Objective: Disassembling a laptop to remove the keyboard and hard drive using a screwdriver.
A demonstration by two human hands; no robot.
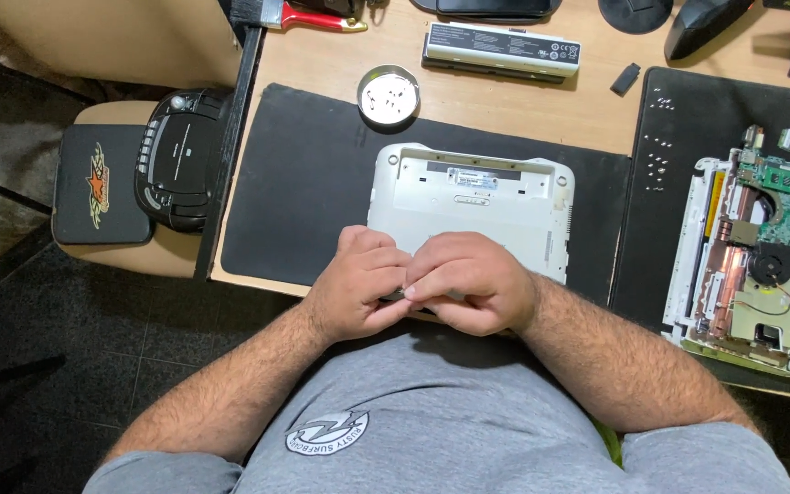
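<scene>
Far to your left, off the table, a black radio sits on a chair beside a dark square pad. On the table, a round metal dish stands near the top edge of the black mat.

Your left hand and right hand meet at the near edge of the white laptop, fingers curled and pressed close together, knuckles almost touching. They seem to pinch something small and dark at that edge, but what it is you cannot tell; the fingertips hide it.

The laptop lies bottom side up on the mat, straight ahead of your hands and touching them at its near side. Its long axis runs left to right across you, and the recessed slot along its far edge points away from you. Both hands are equally near; the left covers the near left corner, the right sits toward the middle.

Beyond it lies a long battery, also set crosswise. On the right, a second mat carries an opened laptop with its circuit board and fan exposed.
</scene>
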